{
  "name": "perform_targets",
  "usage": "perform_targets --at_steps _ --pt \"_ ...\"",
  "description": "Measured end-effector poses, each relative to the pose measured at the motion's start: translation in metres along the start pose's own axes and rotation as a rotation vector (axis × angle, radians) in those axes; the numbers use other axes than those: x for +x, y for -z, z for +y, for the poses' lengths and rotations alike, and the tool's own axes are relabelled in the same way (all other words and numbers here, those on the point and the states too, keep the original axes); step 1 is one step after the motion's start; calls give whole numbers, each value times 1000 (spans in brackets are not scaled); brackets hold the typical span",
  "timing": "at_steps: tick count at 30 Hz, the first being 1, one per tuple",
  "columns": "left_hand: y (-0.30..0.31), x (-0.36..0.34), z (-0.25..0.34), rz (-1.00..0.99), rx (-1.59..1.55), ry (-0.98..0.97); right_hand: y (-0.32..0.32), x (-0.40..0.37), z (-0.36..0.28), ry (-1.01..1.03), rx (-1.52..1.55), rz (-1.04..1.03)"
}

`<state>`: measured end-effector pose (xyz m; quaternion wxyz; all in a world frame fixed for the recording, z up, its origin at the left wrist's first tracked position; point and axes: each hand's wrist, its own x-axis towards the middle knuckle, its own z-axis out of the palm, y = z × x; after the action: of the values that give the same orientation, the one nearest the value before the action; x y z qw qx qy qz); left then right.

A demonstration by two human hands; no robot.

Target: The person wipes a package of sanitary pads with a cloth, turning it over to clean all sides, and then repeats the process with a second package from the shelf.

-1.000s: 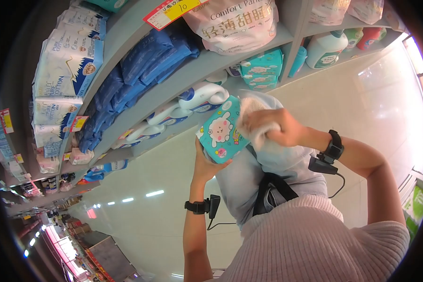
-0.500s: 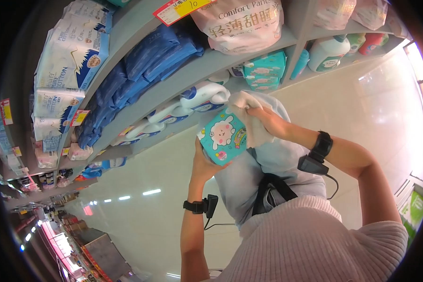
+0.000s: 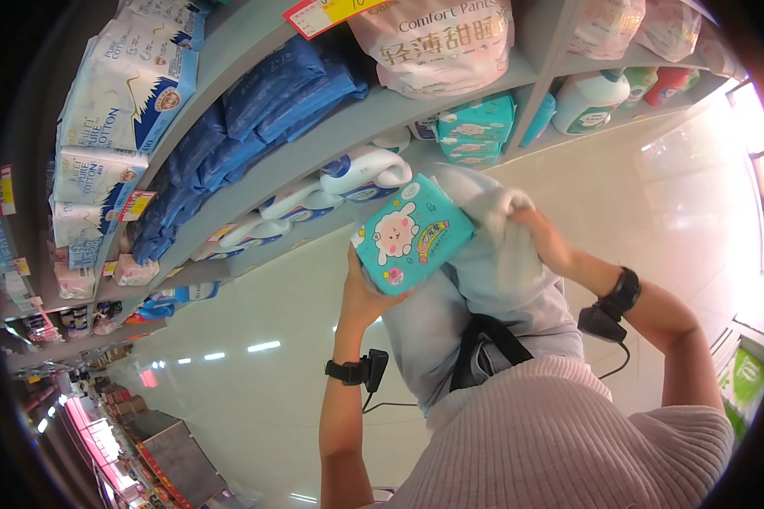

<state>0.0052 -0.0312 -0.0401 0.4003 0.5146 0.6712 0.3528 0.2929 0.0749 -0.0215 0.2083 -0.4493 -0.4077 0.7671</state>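
Observation:
A teal pack with a white cartoon sheep (image 3: 412,233) rests in my left hand (image 3: 363,293), whose fingers wrap its lower left side and underside. Its printed face is turned up to me. To the right of the pack, my right hand (image 3: 542,237) is closed on a light beige cloth (image 3: 502,229), which hangs down over my grey trousers. Cloth and pack lie close together, and the pack's face is uncovered.
Shelves run along the left and top, with blue packs (image 3: 272,97), white cotton packs (image 3: 115,102), white bottles (image 3: 365,174) and a pink Comfort Pants bag (image 3: 441,47). More teal packs (image 3: 475,127) stand on the lower shelf. Pale floor (image 3: 255,373) stretches below.
My right hand has moved right with the cloth, off the pack's right part, so more of the teal face shows. My left hand still holds the pack.

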Motion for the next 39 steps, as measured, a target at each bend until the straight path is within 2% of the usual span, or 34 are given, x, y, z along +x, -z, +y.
perform_targets --at_steps 2,4,6,8,9,11,12,14,15,16,19,22,28,31,33,35,37,39 --pt "0 0 5 -13 -9 35 -7 11 -19 33 84 66" --pt "-1 0 7 -19 -20 39 -25 19 -45 55 55 -42" --pt "-2 1 6 -24 -34 37 -48 30 -59 423 -344 -225" --pt "-2 1 -1 -41 -121 -2 -74 67 4 865 -1061 190" --pt "-1 1 2 -40 -121 -2 -89 58 2 866 -1062 190" --pt "1 -2 7 -14 -12 19 -119 34 -7 777 -1444 140" --pt "3 -5 -8 -14 -14 19 -131 29 -1 822 -1419 82" --pt "7 -10 -50 -5 -37 -259 -152 22 11 867 -1397 24" --pt "9 -14 -62 -10 19 -310 -162 20 16 908 -1391 -121" --pt "10 -17 -69 -14 80 -304 -170 19 20 947 -1380 -267" --pt "12 -26 -75 -17 140 -272 -183 16 29 1005 -1475 -225" --pt "8 -25 -69 -16 120 -223 -167 26 25 1062 -1596 -226" --pt "1 -12 -53 -20 126 -186 -131 27 9 1131 -1552 -318" --pt "0 -5 -28 -29 135 -166 -113 25 -1 1090 -1508 -357" --pt "-2 -1 0 26 -39 -39 -97 18 -11 1077 -1579 -340" --pt "-2 -4 5 25 -45 -2 -76 16 -12 1062 -1652 -314" --pt "-2 -3 6 19 -48 35 -55 20 -3 1235 -1721 -44" --pt "-2 -1 4 19 -85 11 -35 19 -1 1161 -1674 -10"
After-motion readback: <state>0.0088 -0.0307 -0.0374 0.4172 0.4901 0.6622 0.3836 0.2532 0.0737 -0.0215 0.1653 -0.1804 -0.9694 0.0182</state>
